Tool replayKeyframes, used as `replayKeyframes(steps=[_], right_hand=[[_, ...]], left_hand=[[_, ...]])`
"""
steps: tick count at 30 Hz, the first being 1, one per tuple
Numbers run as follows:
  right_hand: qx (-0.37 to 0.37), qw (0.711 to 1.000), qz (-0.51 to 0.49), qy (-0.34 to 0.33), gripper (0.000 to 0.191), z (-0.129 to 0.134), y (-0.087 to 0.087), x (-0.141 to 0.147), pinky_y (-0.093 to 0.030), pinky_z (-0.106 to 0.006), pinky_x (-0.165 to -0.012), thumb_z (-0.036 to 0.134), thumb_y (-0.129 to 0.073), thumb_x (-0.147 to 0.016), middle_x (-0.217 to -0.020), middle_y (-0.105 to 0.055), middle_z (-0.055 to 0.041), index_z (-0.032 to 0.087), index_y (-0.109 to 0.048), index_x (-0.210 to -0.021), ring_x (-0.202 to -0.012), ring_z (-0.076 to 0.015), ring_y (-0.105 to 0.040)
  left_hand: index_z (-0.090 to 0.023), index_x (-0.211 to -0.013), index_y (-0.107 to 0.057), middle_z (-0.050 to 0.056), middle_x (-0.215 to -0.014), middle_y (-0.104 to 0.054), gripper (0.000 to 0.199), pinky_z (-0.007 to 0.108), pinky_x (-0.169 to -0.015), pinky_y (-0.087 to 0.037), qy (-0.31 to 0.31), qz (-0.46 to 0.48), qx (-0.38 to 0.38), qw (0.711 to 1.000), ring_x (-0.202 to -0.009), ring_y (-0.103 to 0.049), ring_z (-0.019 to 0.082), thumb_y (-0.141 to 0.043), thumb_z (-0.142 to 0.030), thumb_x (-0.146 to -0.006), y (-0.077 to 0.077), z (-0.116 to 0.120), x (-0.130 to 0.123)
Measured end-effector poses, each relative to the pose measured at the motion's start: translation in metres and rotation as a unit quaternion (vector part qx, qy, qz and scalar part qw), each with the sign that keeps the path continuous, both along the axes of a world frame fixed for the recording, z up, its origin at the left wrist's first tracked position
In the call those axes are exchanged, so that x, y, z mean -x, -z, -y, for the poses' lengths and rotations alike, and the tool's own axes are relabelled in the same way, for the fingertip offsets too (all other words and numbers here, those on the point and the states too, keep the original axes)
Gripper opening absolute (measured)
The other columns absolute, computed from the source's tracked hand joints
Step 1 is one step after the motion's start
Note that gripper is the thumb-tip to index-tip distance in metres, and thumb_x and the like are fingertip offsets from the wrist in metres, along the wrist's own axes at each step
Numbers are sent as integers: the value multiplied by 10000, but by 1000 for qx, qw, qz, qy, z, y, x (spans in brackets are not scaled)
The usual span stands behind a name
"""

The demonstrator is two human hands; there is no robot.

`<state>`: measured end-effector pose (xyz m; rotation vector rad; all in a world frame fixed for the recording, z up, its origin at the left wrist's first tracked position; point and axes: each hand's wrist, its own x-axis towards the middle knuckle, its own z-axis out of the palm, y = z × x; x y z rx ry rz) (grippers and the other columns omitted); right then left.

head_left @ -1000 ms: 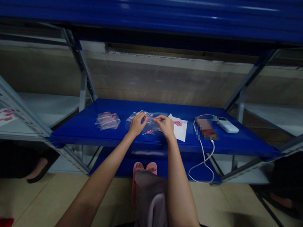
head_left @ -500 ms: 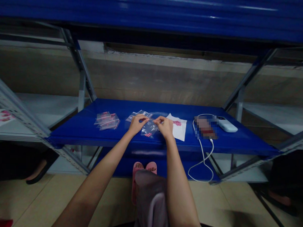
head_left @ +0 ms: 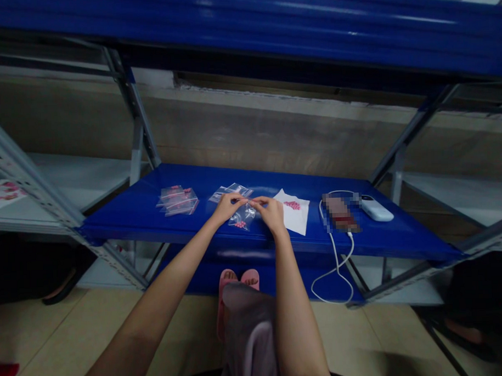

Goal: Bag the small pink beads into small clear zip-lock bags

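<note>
Small zip bag (head_left: 244,217) stands tilted between both hands, its top edge nearest the fingers and its long axis pointing down twd the shelf, w/ pink tablets (head_left: 240,224) in its lower corner, closer to L hand (head_left: 226,208) than R hand (head_left: 272,214); both hands pinch the bag's mouth, fingertips nearly meeting, but can't tell if its base touches the blue steel shelf (head_left: 386,235). White paper sheet (head_left: 297,219) w/ more pink tablets (head_left: 292,205) sits just R of R hand, flat zip bag (head_left: 228,191) just past L hand, and bag stack (head_left: 177,201) further L across a gap of blue shelf. Farther R: pixelated item (head_left: 340,212), white power bank (head_left: 376,210), white cable (head_left: 331,256).
</note>
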<state>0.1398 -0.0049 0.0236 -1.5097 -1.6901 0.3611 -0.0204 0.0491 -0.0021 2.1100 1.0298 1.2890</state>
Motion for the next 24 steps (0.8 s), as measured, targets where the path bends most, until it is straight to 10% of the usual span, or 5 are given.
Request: replayKeyframes(steps=[24], right_hand=[[-17,998,53,20,265,0,10,10,-334,-228,-588,423,-466,-828,-670,-644,2,217,-613,-751,-647,-154,-577]], left_hand=[[-155,-699,-682,31,-704,-696,104,271,-653,-456,-4,-20,22,1000,-677,-628,173,-616,-225,-739,-1,3,-2]])
